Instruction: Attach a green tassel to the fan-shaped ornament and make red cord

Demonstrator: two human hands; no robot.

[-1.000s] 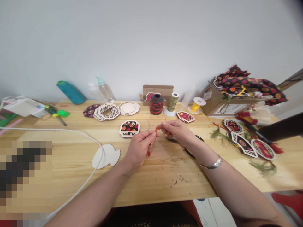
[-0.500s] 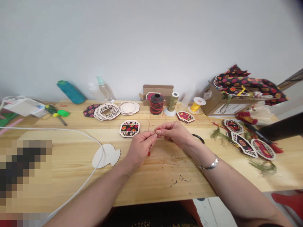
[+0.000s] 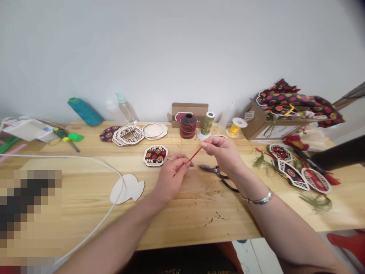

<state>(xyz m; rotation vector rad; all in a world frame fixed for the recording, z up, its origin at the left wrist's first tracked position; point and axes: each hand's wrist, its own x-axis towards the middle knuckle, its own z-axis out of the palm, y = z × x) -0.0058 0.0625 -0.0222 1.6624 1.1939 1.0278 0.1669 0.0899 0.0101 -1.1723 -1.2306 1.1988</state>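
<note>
A short length of red cord [image 3: 195, 154] is stretched at a slant between my two hands above the wooden table. My left hand [image 3: 173, 175] pinches its lower end between thumb and fingers. The upper end is in the closed fingertips of my right hand [image 3: 221, 152]. Black-handled scissors [image 3: 214, 169] lie partly under my right hand. Just left of my left hand is a lattice-framed piece with patterned fabric [image 3: 155, 156]. A spool of red and black cord [image 3: 188, 126] stands behind the hands.
A green spool [image 3: 208, 123] and a yellow one [image 3: 237, 126] stand at the back. Stacked frames [image 3: 130, 134] and a white cutout [image 3: 127, 188] lie left, with a white cable [image 3: 105, 164] crossing. A cardboard box [image 3: 264, 123] and decorated pieces [image 3: 316, 179] are at right.
My hands have moved apart, the right one up and to the right, drawing the red cord out between them. The scissors are now more exposed.
</note>
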